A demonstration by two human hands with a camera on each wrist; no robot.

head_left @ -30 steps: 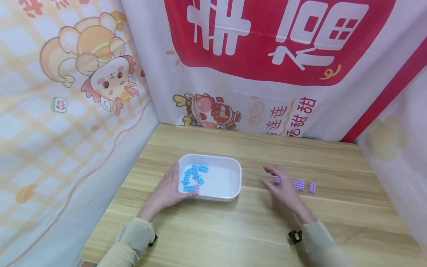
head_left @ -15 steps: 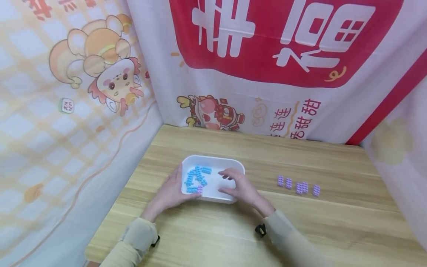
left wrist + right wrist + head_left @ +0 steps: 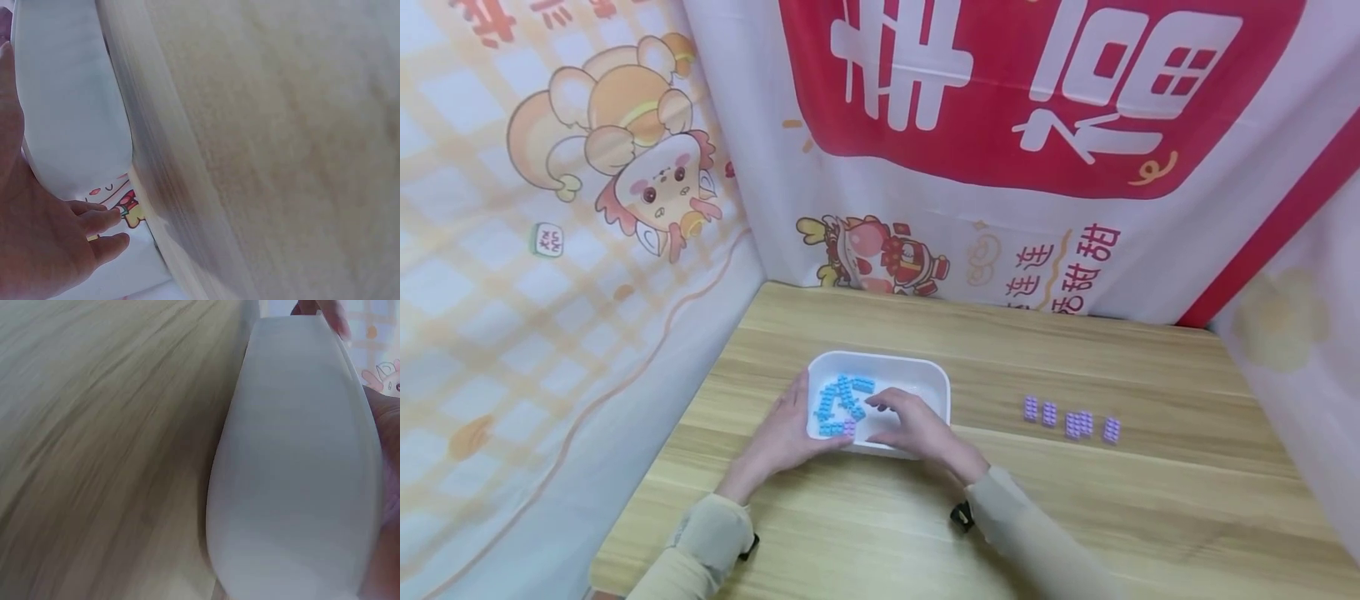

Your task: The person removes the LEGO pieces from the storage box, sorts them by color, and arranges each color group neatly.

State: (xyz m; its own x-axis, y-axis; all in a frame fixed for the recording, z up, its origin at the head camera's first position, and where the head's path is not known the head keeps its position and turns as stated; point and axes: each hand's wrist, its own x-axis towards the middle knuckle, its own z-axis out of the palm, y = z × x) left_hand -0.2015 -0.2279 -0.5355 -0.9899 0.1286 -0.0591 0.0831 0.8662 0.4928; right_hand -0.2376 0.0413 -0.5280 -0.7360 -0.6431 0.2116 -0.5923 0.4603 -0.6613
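Note:
A white plastic tray (image 3: 936, 377) sits on the table with several blue toy bricks (image 3: 825, 403) and a purple brick (image 3: 849, 427) at its left end. My left hand (image 3: 780, 432) holds the tray's left end, thumb over the near rim and fingers along the outside. In the left wrist view, this hand (image 3: 40, 237) lies beside the tray's outer wall (image 3: 72, 94). My right hand (image 3: 917, 427) reaches in over the near rim, thumb and fingers apart beside the blue bricks, nothing seen between them. The right wrist view has the tray wall hiding its fingertips.
Several purple bricks (image 3: 1078, 424) lie in a loose row on the wooden table (image 3: 1000, 517), right of the tray. A printed cloth (image 3: 880, 192) hangs behind the table, and another patterned cloth (image 3: 587, 333) hangs along the left side.
My right hand has moved left from the purple bricks to the tray, then further in towards the blue bricks. My left hand has stayed at the tray's left end.

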